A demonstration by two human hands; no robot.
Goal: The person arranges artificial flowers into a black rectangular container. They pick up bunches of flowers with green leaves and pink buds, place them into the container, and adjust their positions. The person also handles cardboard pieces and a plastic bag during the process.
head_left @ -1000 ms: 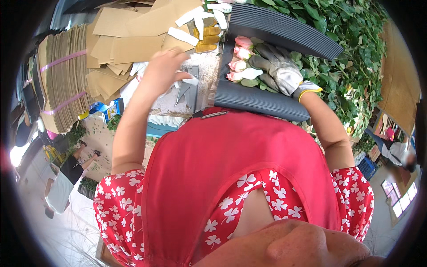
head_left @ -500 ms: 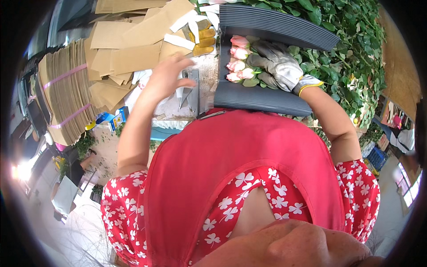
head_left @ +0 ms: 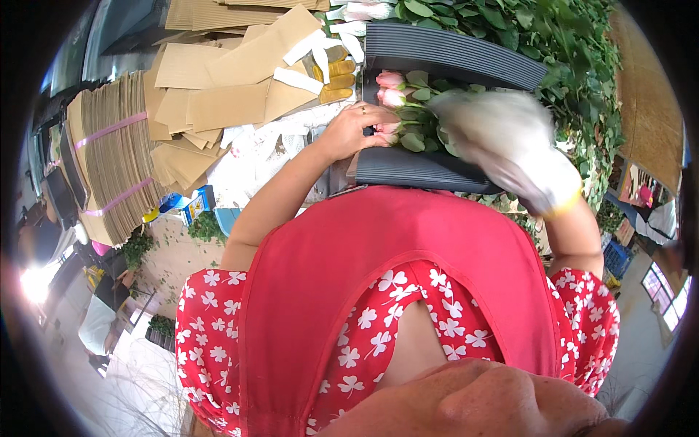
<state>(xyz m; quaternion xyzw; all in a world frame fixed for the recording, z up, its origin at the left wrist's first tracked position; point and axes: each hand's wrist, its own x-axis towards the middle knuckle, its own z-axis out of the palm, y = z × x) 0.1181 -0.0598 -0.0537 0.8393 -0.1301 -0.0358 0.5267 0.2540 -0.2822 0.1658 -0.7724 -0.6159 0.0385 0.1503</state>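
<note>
Pink roses [head_left: 391, 97] lie with their leafy stems in a dark ribbed trough [head_left: 437, 169], blooms toward the left end. My bare left hand [head_left: 357, 132] is at that end, its thumb and fingers closed around the nearest rose bloom [head_left: 388, 128] and partly hiding it. My right hand [head_left: 502, 138], in a grey-white glove with a yellow cuff edge, is over the stems and the trough's right part. Motion smears its fingers, so what they hold, if anything, does not show.
Loose cardboard pieces [head_left: 229, 105] and a strapped cardboard stack [head_left: 113, 156] are at the left. Yellow-brown gloves [head_left: 336, 79] lie beyond my left hand, near white sleeves [head_left: 298, 80]. Piled green foliage [head_left: 582, 102] covers the far right.
My left hand has moved right, from over the tabletop onto the rose blooms. My right hand has come off the stems, moving right and toward me in a blur.
</note>
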